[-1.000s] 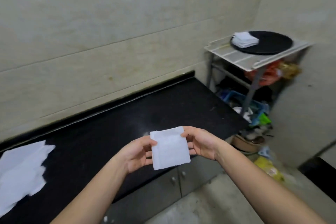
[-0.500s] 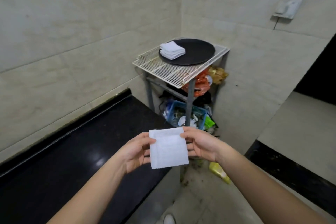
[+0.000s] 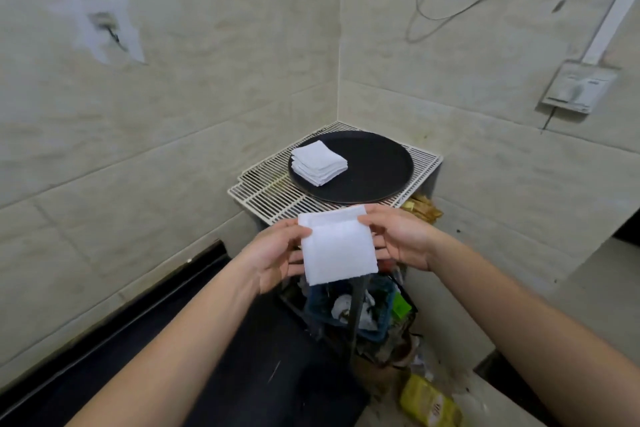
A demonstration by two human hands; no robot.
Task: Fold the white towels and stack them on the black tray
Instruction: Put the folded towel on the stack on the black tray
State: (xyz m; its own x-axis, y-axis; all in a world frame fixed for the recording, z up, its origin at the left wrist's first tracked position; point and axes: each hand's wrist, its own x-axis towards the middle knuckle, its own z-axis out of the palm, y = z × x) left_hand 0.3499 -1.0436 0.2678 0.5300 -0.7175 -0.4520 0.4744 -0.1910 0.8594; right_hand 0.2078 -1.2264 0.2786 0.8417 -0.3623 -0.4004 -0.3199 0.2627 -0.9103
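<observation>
White folded towel (image 3: 337, 246) was up in the air, held by both hands! Left hand (image 3: 273, 253) pinched its upper left corner, thumb in front and fingers curled behind; right hand (image 3: 398, 239) gripped the upper right corner the same way. It hung just before the wire rack (image 3: 270, 198), short of the black tray (image 3: 374, 163). A stack of folded towels (image 3: 319, 162) sat on the tray's left side. A black counter (image 3: 242, 374) lay under the forearms.
</observation>
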